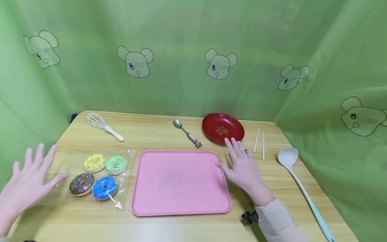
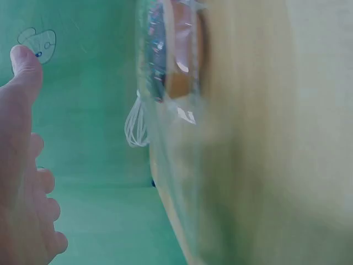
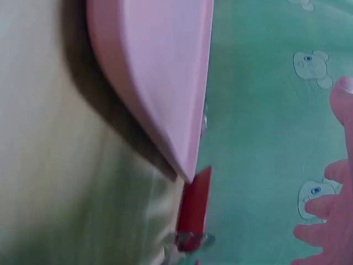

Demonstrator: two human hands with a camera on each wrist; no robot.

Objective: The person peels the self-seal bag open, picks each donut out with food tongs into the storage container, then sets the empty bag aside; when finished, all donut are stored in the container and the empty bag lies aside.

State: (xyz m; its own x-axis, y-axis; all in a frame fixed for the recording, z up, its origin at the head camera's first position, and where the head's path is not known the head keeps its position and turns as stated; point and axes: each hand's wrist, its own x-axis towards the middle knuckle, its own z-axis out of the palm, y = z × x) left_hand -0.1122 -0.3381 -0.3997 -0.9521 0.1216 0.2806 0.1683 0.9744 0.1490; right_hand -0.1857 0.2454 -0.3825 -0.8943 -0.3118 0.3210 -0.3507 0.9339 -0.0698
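Note:
My left hand, fingers spread, hovers at the left beside a clear plastic bag. In that bag lie a yellow donut, a green donut, a chocolate donut and a blue donut. My right hand, fingers extended and holding nothing, is over the right edge of a pink tray. Its fingertips overlap the near rim of a dark red plate in the head view; touching or apart, I cannot tell. Both wrist views show the hands raised above the table.
A white whisk lies back left, a metal spoon behind the tray. Two white sticks are right of the plate. A long-handled ladle lies along the right table edge. A green curtain surrounds the wooden table.

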